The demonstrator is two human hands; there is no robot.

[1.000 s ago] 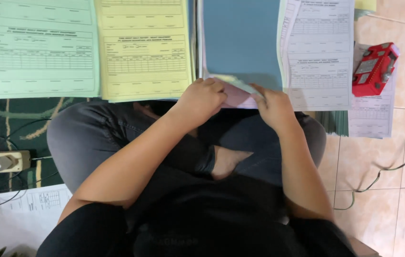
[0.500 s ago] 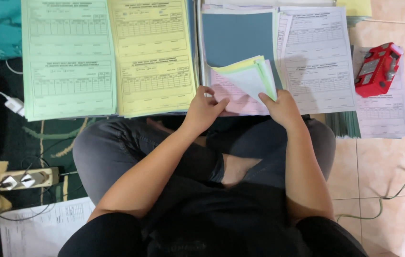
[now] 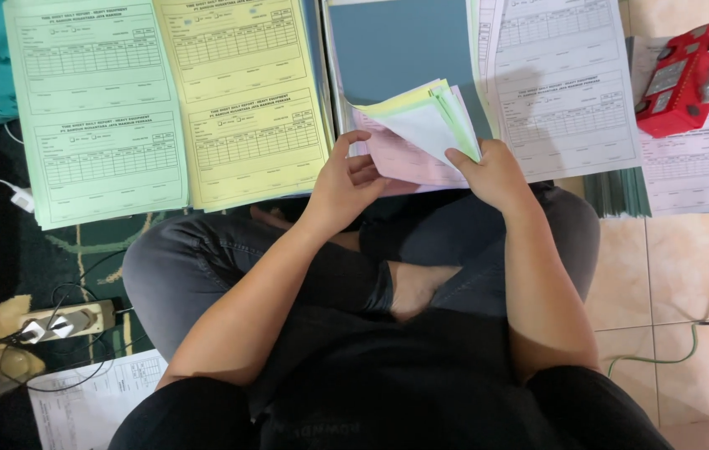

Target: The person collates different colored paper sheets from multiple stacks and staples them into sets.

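Collated sheets (image 3: 421, 125) (white, green, yellow, pink) sit at upper centre over the blue folder (image 3: 396, 50), right hand (image 3: 492, 171) pinching their corner, left hand (image 3: 346, 179) curled under the pink edge; set looks part-gathered, with green stack (image 3: 96, 108), yellow stack (image 3: 246, 100) and white stack (image 3: 563, 92) still full.

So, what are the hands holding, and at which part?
Both hold a small stack of coloured paper sheets: the right hand pinches its near right corner, the left hand supports its near left edge.
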